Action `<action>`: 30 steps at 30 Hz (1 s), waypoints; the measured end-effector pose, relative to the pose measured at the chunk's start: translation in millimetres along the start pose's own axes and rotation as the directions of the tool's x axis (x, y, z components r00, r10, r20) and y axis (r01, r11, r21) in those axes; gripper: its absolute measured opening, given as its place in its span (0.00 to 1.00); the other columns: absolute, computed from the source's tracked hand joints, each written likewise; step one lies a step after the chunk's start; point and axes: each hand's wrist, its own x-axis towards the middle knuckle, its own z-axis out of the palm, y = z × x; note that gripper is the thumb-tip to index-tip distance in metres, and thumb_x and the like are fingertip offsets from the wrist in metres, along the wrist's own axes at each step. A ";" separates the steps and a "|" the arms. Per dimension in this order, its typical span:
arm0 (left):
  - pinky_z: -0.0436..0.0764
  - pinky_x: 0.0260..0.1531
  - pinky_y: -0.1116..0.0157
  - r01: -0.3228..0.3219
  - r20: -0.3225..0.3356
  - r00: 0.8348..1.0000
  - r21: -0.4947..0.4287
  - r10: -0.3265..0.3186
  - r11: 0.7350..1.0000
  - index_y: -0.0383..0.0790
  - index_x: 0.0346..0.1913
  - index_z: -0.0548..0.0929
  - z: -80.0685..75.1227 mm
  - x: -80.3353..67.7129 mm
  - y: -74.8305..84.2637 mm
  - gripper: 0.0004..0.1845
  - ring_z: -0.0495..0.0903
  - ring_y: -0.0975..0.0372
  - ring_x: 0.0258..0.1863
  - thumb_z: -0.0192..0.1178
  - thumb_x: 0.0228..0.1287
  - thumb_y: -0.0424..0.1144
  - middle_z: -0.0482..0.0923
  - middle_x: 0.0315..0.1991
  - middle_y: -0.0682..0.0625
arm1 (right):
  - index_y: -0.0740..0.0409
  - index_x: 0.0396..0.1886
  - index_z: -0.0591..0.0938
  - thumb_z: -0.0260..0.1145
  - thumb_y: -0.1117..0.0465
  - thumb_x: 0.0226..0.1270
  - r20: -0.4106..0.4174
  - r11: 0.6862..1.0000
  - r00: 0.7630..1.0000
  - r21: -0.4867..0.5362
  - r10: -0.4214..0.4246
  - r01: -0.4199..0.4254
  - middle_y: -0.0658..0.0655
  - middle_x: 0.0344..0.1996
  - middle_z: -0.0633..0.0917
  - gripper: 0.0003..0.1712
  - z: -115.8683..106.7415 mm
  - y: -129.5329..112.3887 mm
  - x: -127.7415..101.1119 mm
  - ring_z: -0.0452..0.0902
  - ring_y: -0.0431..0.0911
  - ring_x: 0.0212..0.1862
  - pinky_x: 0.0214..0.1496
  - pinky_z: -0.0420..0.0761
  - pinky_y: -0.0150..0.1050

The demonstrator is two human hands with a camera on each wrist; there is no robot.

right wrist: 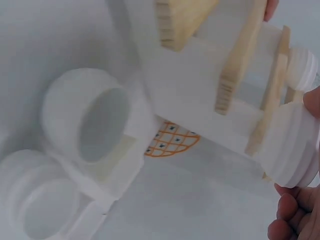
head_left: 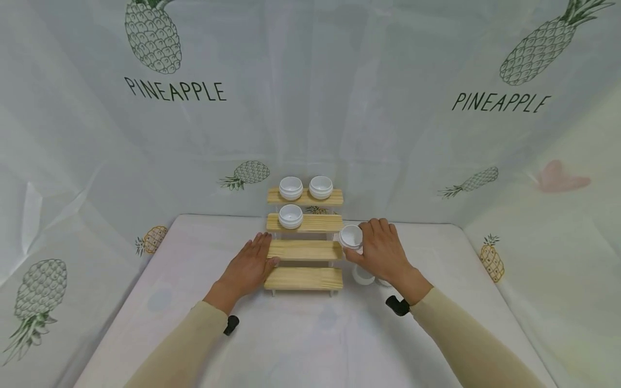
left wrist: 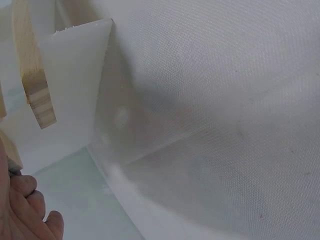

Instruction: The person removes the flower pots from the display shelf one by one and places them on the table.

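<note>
A four-tier wooden stand (head_left: 304, 250) has two white bowls (head_left: 291, 188) (head_left: 321, 187) on its top tier and another white bowl (head_left: 290, 216) at the left of the second tier. Against the stand's left end, by the third tier, lies my left hand (head_left: 246, 268), its fingers extended and its thumb near the front edge. With thumb and fingers my right hand (head_left: 383, 250) grips a white bowl (head_left: 351, 237) just beyond the right end of the second and third tiers. The right wrist view shows this ridged bowl (right wrist: 289, 145) upright, close to the planks.
Below my right hand, more white bowls (head_left: 363, 275) (right wrist: 42, 197) are at the stand's right, partly covered by the hand in the head view. A pineapple-print cloth (head_left: 310, 108) hangs behind the white-covered table (head_left: 310, 345). The stand's side panels (left wrist: 75, 75) are translucent.
</note>
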 end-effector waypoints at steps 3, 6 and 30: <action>0.55 0.84 0.46 0.003 0.006 1.000 -0.002 -0.003 1.000 0.28 0.84 0.49 -0.2 0.5 0.3 0.42 0.48 0.45 0.85 0.39 0.87 0.60 0.51 0.84 0.35 | 0.69 0.48 0.81 0.71 0.38 0.62 0.006 1.000 1.000 -0.012 -0.002 0.002 0.63 0.36 0.80 0.37 2.4 4.9 -17.3 0.72 0.59 0.42 0.42 0.72 0.49; 0.55 0.84 0.46 0.003 0.004 1.000 -0.002 -0.003 1.000 0.28 0.84 0.49 0.2 0.7 0.3 0.42 0.49 0.45 0.85 0.40 0.87 0.59 0.52 0.84 0.35 | 0.69 0.48 0.81 0.73 0.38 0.61 0.000 0.999 1.000 -0.029 -0.013 0.013 0.63 0.36 0.80 0.37 6.9 7.8 -35.0 0.73 0.58 0.41 0.41 0.72 0.48; 0.54 0.84 0.44 -0.005 0.006 1.000 -0.011 0.005 1.000 0.27 0.84 0.49 1.6 1.5 -0.7 0.42 0.49 0.43 0.85 0.41 0.87 0.57 0.51 0.84 0.33 | 0.60 0.43 0.81 0.77 0.39 0.56 0.019 0.998 0.998 -0.030 -0.057 0.057 0.52 0.34 0.76 0.32 49.7 -7.0 -131.1 0.67 0.48 0.38 0.39 0.68 0.40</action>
